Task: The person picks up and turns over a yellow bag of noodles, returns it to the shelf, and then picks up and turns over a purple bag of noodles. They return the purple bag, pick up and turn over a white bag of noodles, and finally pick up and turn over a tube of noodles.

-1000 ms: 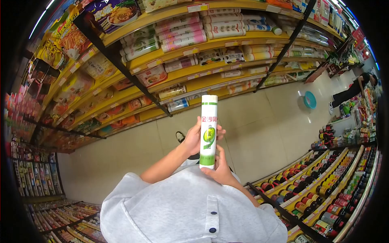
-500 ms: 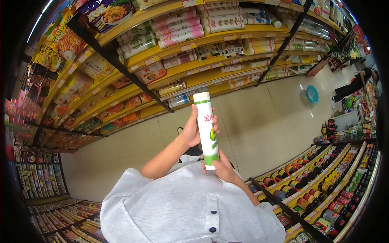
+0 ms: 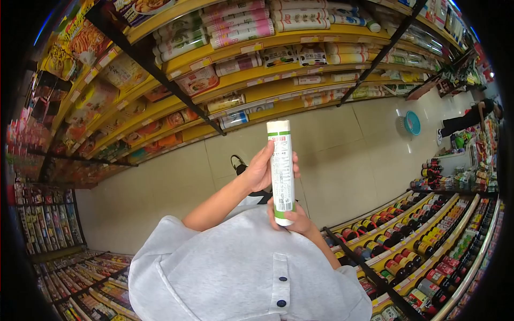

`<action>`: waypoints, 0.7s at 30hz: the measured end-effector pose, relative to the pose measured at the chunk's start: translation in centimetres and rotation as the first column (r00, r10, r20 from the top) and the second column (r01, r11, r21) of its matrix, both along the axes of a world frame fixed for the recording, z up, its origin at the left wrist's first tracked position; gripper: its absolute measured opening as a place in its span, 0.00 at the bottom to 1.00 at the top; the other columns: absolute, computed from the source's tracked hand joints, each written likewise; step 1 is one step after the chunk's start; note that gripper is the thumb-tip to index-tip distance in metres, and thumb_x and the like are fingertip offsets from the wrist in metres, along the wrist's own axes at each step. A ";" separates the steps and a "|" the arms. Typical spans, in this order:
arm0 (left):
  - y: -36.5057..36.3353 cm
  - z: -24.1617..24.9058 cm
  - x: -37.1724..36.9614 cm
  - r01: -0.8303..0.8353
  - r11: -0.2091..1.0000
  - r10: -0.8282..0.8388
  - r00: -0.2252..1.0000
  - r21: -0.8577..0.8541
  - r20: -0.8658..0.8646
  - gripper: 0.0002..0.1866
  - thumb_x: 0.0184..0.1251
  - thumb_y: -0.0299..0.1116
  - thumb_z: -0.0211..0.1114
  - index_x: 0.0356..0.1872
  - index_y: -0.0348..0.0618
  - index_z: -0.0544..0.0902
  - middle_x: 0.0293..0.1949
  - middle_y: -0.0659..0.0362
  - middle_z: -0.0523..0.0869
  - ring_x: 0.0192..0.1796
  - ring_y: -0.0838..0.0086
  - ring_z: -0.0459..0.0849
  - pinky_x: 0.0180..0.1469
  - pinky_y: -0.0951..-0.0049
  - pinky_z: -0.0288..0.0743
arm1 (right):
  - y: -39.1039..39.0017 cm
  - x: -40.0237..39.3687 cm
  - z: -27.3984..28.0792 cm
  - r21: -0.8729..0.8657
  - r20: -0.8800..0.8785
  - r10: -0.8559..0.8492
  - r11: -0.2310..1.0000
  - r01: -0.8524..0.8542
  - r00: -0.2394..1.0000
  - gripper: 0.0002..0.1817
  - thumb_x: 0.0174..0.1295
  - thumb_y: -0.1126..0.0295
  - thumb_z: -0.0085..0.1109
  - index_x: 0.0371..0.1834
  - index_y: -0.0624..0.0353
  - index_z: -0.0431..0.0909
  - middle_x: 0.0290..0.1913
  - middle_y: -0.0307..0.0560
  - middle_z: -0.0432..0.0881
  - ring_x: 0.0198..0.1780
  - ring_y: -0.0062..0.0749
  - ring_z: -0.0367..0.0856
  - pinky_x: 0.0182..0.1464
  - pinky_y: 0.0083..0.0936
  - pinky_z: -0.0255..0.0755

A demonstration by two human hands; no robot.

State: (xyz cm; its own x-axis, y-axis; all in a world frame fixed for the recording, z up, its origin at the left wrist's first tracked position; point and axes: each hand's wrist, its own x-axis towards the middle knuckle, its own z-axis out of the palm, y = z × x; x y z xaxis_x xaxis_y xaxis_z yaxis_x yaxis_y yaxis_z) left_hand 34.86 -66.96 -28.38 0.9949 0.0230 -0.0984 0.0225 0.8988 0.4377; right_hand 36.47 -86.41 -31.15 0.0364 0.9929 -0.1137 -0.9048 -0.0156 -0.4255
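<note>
A cylindrical pack of dried noodles (image 3: 282, 174), white with green bands at both ends, stands nearly upright in view in front of my chest. Its panel of small print and a barcode faces me. My left hand (image 3: 261, 170) is wrapped around its upper half, thumb on the near side and fingertips showing past the far edge. Lower down, my right hand (image 3: 297, 220) grips the bottom end, with the thumb on the front. Both hands are closed on the pack.
Yellow shelves (image 3: 235, 56) ahead hold similar noodle packs and bagged foods. Bottles and jars fill a rack (image 3: 407, 251) at right. On the tiled floor (image 3: 332, 144) sits a teal basket (image 3: 412, 123); a person in dark clothes (image 3: 468, 120) is beyond it. More shelving (image 3: 51, 224) stands left.
The noodle pack has been turned about its long axis: the large logo side has given way to the small-print panel. It sits slightly further right. A shoe has come into view below.
</note>
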 end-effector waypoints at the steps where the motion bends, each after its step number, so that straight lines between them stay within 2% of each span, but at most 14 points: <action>1: 0.1 -0.2 0.0 -0.025 0.999 0.027 0.999 0.047 -0.047 0.27 0.73 0.56 0.46 0.62 0.46 0.63 0.47 0.52 0.78 0.49 0.62 0.82 0.55 0.53 0.77 | 0.1 -0.4 -0.5 -0.007 -0.001 0.008 1.000 -0.008 1.000 0.34 0.55 0.61 0.65 0.61 0.63 0.60 0.39 0.47 0.76 0.34 0.26 0.76 0.37 0.22 0.71; 3: 0.2 -0.3 0.0 -0.078 0.976 0.100 0.990 0.205 -0.099 0.27 0.73 0.56 0.45 0.60 0.45 0.65 0.48 0.52 0.78 0.50 0.63 0.82 0.56 0.54 0.77 | 0.7 -1.3 -1.7 -0.152 0.670 -0.141 0.935 0.321 0.729 0.34 0.54 0.65 0.68 0.61 0.62 0.61 0.42 0.44 0.76 0.41 0.25 0.76 0.45 0.24 0.72; 4: 0.2 -0.1 0.2 -0.112 0.923 0.173 0.975 0.368 -0.137 0.27 0.73 0.56 0.45 0.58 0.44 0.66 0.49 0.52 0.78 0.50 0.64 0.81 0.57 0.55 0.77 | 1.0 -1.1 -0.6 -0.184 0.735 -0.127 0.908 0.376 0.667 0.33 0.53 0.68 0.69 0.59 0.62 0.61 0.44 0.43 0.76 0.48 0.24 0.75 0.52 0.26 0.70; 7: 0.2 0.7 0.3 -0.177 0.939 0.218 0.970 0.296 -0.109 0.28 0.73 0.57 0.44 0.59 0.44 0.66 0.50 0.52 0.77 0.51 0.64 0.80 0.58 0.55 0.76 | 0.9 -0.2 -1.0 -0.221 0.735 -0.099 0.900 0.376 0.671 0.31 0.53 0.68 0.69 0.57 0.62 0.62 0.43 0.44 0.76 0.45 0.24 0.76 0.49 0.27 0.72; 8: 0.3 0.3 0.2 -0.176 0.939 0.217 0.970 0.296 -0.112 0.28 0.73 0.57 0.44 0.59 0.44 0.66 0.50 0.52 0.77 0.51 0.64 0.80 0.58 0.55 0.76 | 0.7 -0.2 -0.8 -0.243 0.617 -0.107 0.916 0.318 0.780 0.29 0.55 0.65 0.68 0.55 0.62 0.63 0.41 0.44 0.76 0.38 0.25 0.76 0.42 0.27 0.73; 9: 0.3 -0.4 0.0 -0.104 0.984 0.120 0.987 0.144 -0.107 0.29 0.73 0.58 0.43 0.61 0.44 0.65 0.50 0.51 0.77 0.51 0.63 0.80 0.58 0.54 0.75 | 0.7 -0.3 -0.6 -0.244 0.614 -0.109 0.916 0.319 0.782 0.29 0.55 0.65 0.68 0.55 0.62 0.63 0.41 0.44 0.76 0.38 0.25 0.76 0.42 0.27 0.73; 11: 0.0 0.0 -0.1 -0.022 1.000 0.021 0.996 -0.011 -0.088 0.30 0.73 0.58 0.43 0.63 0.45 0.63 0.50 0.50 0.77 0.52 0.63 0.80 0.59 0.53 0.74 | 0.7 -0.3 0.0 -0.017 0.248 -0.118 0.992 0.126 0.962 0.30 0.57 0.63 0.65 0.58 0.61 0.62 0.40 0.45 0.76 0.33 0.27 0.75 0.36 0.27 0.72; 13: -0.5 0.5 -0.1 0.118 0.981 -0.083 0.972 -0.153 0.218 0.31 0.73 0.58 0.44 0.66 0.47 0.59 0.50 0.50 0.76 0.52 0.62 0.80 0.59 0.52 0.73 | 0.8 -0.2 0.6 0.041 0.135 -0.089 0.996 0.084 0.987 0.30 0.58 0.62 0.64 0.59 0.61 0.61 0.39 0.46 0.76 0.32 0.27 0.75 0.35 0.26 0.72; 15: -0.3 0.0 -0.2 0.088 0.990 -0.063 0.975 -0.110 0.213 0.30 0.73 0.57 0.45 0.67 0.48 0.58 0.50 0.50 0.76 0.52 0.61 0.79 0.58 0.52 0.73 | 0.9 0.0 0.4 0.107 0.025 -0.053 0.993 0.050 0.998 0.30 0.59 0.62 0.63 0.61 0.61 0.60 0.38 0.47 0.77 0.32 0.27 0.75 0.35 0.25 0.71; 17: 0.0 -0.2 -0.3 0.064 0.996 -0.049 0.976 -0.064 0.210 0.30 0.73 0.56 0.46 0.67 0.48 0.57 0.49 0.50 0.76 0.52 0.60 0.79 0.57 0.52 0.74 | 1.1 0.1 -0.7 0.080 0.212 -0.107 0.993 0.092 0.971 0.34 0.59 0.62 0.62 0.65 0.60 0.57 0.38 0.47 0.76 0.32 0.28 0.75 0.35 0.25 0.71; 18: 0.1 -0.1 -0.5 -0.018 0.990 0.013 0.999 0.142 0.033 0.29 0.73 0.54 0.46 0.67 0.48 0.58 0.49 0.50 0.76 0.52 0.60 0.80 0.55 0.53 0.75 | 1.2 -0.3 -1.1 0.083 0.212 -0.112 0.992 0.096 0.971 0.34 0.59 0.62 0.62 0.65 0.60 0.57 0.38 0.47 0.76 0.32 0.28 0.75 0.35 0.25 0.71; 19: 0.2 0.0 -0.6 -0.059 0.934 0.110 0.986 0.352 -0.127 0.28 0.74 0.53 0.47 0.66 0.48 0.59 0.49 0.49 0.76 0.52 0.60 0.80 0.54 0.53 0.76 | 1.5 -0.9 -1.4 0.000 0.479 -0.221 0.968 0.252 0.849 0.34 0.60 0.61 0.62 0.66 0.60 0.57 0.38 0.48 0.76 0.32 0.29 0.75 0.35 0.25 0.71; 20: 0.1 0.1 -0.7 -0.053 0.934 0.105 0.986 0.355 -0.129 0.28 0.74 0.53 0.47 0.66 0.48 0.59 0.49 0.49 0.76 0.52 0.60 0.80 0.54 0.53 0.76 | 1.7 -1.4 -1.5 -0.038 0.712 -0.269 0.908 0.417 0.649 0.35 0.60 0.60 0.61 0.67 0.60 0.56 0.38 0.48 0.76 0.32 0.29 0.76 0.35 0.25 0.71; 21: -0.1 0.3 -0.7 -0.076 0.917 0.136 0.982 0.391 -0.128 0.27 0.74 0.50 0.48 0.66 0.47 0.59 0.51 0.49 0.76 0.52 0.59 0.80 0.54 0.53 0.77 | 1.5 -1.4 -1.7 -0.037 0.710 -0.273 0.906 0.421 0.649 0.35 0.60 0.60 0.61 0.67 0.60 0.56 0.38 0.48 0.76 0.32 0.29 0.76 0.35 0.25 0.71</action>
State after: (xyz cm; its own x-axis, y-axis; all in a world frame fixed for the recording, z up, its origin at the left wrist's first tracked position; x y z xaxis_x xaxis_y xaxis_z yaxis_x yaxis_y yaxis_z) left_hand 34.12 -67.06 -28.12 0.9587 0.1936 -0.2082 0.0283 0.6637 0.7475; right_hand 35.09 -84.90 -32.81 0.5141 0.8529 -0.0910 -0.3243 0.0951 -0.9412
